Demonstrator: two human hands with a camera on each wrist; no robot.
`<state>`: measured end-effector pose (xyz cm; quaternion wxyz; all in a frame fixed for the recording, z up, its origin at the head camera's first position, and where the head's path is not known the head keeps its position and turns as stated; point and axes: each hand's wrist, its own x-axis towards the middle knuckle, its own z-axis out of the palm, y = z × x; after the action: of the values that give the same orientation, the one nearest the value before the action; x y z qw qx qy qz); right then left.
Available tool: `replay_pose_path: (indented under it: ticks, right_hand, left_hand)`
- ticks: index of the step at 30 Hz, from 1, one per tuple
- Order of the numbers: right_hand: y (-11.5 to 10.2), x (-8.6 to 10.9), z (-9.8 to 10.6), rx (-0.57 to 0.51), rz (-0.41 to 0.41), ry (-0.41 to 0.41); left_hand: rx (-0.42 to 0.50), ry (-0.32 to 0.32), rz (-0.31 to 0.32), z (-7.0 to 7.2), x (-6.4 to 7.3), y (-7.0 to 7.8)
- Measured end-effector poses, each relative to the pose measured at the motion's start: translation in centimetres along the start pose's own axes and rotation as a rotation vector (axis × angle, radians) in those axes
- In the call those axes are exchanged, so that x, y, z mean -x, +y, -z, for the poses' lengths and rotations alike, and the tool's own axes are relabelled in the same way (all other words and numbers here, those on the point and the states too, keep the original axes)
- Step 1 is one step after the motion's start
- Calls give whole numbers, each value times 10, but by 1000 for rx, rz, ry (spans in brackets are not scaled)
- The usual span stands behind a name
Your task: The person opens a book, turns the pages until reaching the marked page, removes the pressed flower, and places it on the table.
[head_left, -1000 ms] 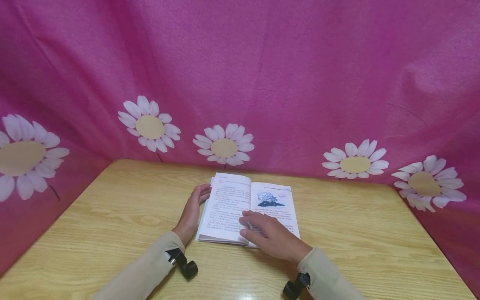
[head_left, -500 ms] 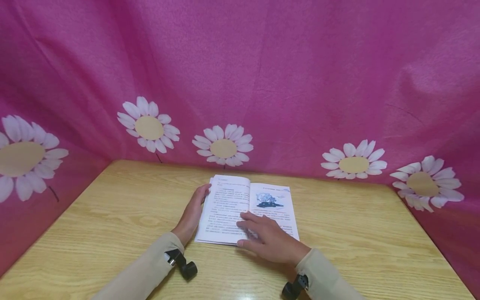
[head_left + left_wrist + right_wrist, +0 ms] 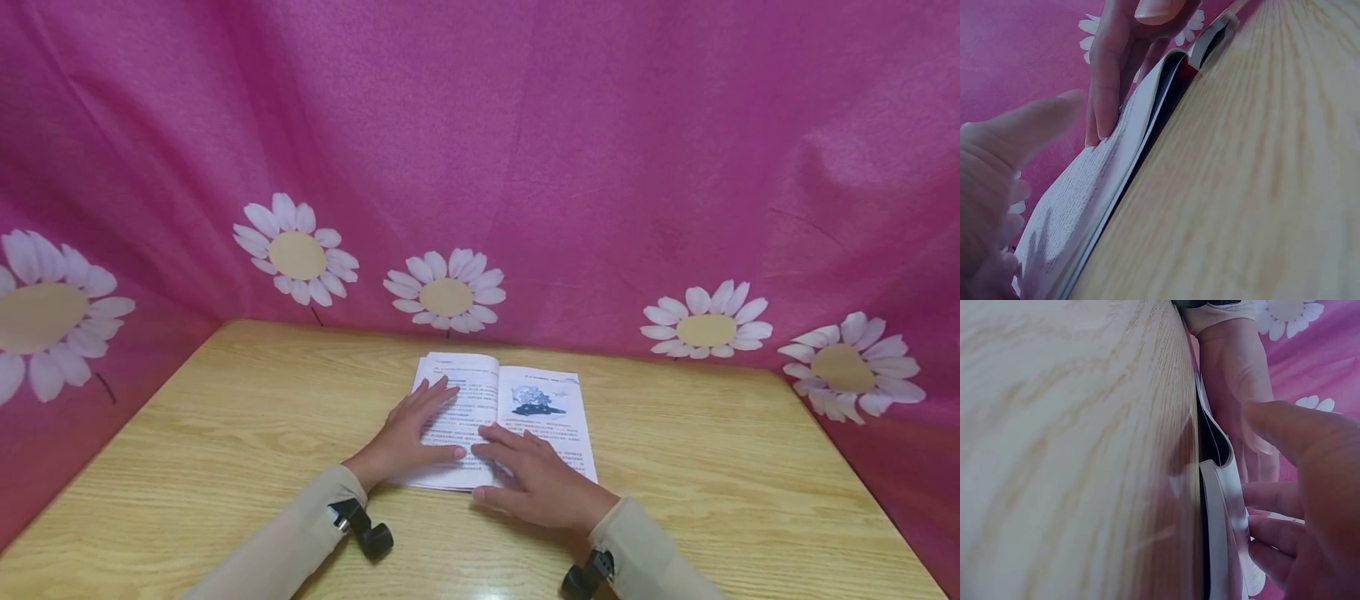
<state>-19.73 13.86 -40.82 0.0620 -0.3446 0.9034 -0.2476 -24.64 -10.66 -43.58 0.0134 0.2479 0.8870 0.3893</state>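
An open book (image 3: 468,375) lies on the wooden table, its right page printed with a blue picture above lines of text. My left hand (image 3: 408,437) is spread over the left page, fingers extended and thumb pointing toward the spine. Across the lower middle reaches my right hand (image 3: 528,479), its fingertips touching the left page near the spine. In the left wrist view the right fingers (image 3: 1107,94) press down on the page (image 3: 1079,200), while the left thumb hovers above it. The right wrist view shows the page block (image 3: 1216,531) thicker on the right side.
The wooden table (image 3: 712,483) extends to both sides of the book. Behind it hangs a pink curtain (image 3: 570,167) with large white daisies, meeting the table's back edge. Black wrist cameras (image 3: 367,533) are strapped over beige sleeves (image 3: 285,533).
My left hand has moved from the book's left edge onto the left page. The raised left page now lies flatter. My right hand slid slightly left and toward the near edge.
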Motion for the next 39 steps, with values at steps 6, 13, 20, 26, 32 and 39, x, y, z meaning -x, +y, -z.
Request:
replay_pose_path:
  ticks: [6,13,20,26,32,39]
  right_hand:
    - [1,-1,-1,1,0,-5]
    - [3,-1,0,3,12,-5]
    - [5,-1,5,-26,33,-16]
    - [7,-1,12,-115,44,-15]
    - [13,1,16,-146,-19,-12]
    - [25,5,27,-109,-124,14]
  left_hand:
    - [-121,-68,-30,-1,2,-1]
    - [-186,-108,4,-1,3,3]
    - [-229,-132,14,-2,3,5]
    - [-251,-140,19,-2,4,6]
    - [-262,-145,25,-3,4,5]
    - [-271,-145,25,-3,4,5]
